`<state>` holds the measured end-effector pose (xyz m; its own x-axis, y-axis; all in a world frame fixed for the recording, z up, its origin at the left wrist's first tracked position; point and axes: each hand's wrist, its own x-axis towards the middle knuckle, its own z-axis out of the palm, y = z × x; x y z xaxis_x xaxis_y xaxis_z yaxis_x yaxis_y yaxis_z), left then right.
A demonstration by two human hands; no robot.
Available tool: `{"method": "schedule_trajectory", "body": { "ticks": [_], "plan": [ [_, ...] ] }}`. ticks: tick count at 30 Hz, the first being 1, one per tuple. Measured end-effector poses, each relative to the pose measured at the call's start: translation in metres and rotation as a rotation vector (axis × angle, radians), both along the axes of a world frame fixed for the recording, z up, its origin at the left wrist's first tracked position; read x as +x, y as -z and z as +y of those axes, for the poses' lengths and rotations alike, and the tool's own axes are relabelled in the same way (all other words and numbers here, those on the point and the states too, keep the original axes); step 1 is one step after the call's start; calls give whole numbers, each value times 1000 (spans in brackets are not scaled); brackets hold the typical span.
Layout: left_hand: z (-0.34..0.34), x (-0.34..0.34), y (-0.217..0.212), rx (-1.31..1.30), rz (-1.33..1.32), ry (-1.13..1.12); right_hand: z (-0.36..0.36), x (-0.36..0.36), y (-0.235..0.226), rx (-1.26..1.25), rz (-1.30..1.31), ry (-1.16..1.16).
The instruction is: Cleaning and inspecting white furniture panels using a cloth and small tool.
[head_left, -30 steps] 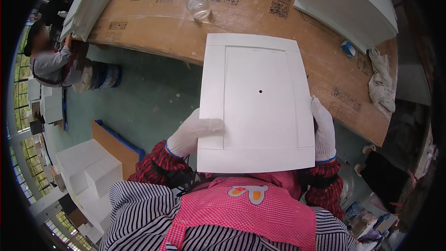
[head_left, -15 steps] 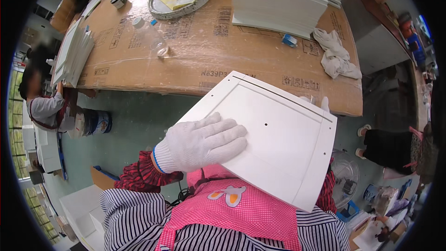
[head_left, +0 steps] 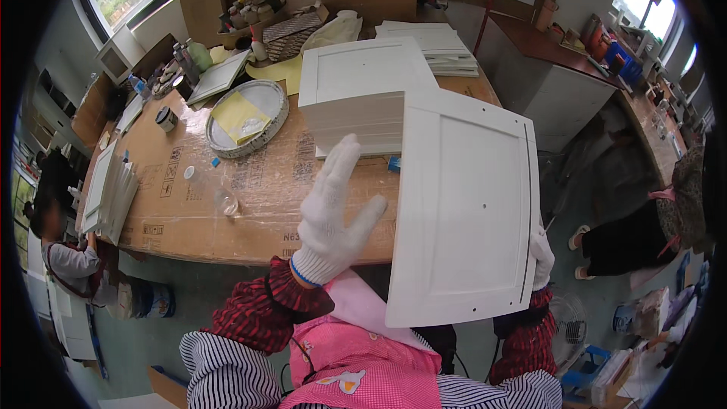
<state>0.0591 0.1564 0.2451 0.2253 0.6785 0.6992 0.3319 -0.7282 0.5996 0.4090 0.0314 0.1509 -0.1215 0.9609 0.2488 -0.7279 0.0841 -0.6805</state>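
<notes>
A white flat panel point(head_left: 462, 220) with a recessed centre, a small dark hole in its middle and a dark groove along its right side is held up in front of me, right of centre. My right hand point(head_left: 541, 257), in a white knit glove, grips the panel's right edge; its fingers are partly hidden behind it. Off the panel to the left, my gloved left hand point(head_left: 333, 212) is raised with fingers stretched and thumb apart, holding nothing. Just behind the panel rises a tall stack of similar white panels point(head_left: 356, 125), and a small blue item point(head_left: 394, 163) peeks out beside it.
The cardboard-covered table point(head_left: 159, 216) carries a round whitish lid point(head_left: 276, 123) with yellow sandpaper, a clear bottle point(head_left: 226, 201) and a dark tin point(head_left: 166, 118). More panels point(head_left: 110, 197) lean at its left end, near a seated person point(head_left: 72, 257). Another person point(head_left: 636, 235) stands at right.
My left hand has lifted off the panel's face and moved away to the left. The panel is turned more upright, still in my right hand. The view has tilted up toward the table.
</notes>
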Motion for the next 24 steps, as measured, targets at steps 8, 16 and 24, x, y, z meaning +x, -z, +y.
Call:
{"method": "schedule_trajectory", "body": {
  "ticks": [8,16,24],
  "plan": [
    [9,-7,141,-448,710,-103,185,51,-119,-195,57,438],
    [21,-1,141,-323,689,-80,478,60,-93,-526,-69,580],
    [35,1,135,-402,707,-62,615,47,-32,-560,29,541]
  ]
}}
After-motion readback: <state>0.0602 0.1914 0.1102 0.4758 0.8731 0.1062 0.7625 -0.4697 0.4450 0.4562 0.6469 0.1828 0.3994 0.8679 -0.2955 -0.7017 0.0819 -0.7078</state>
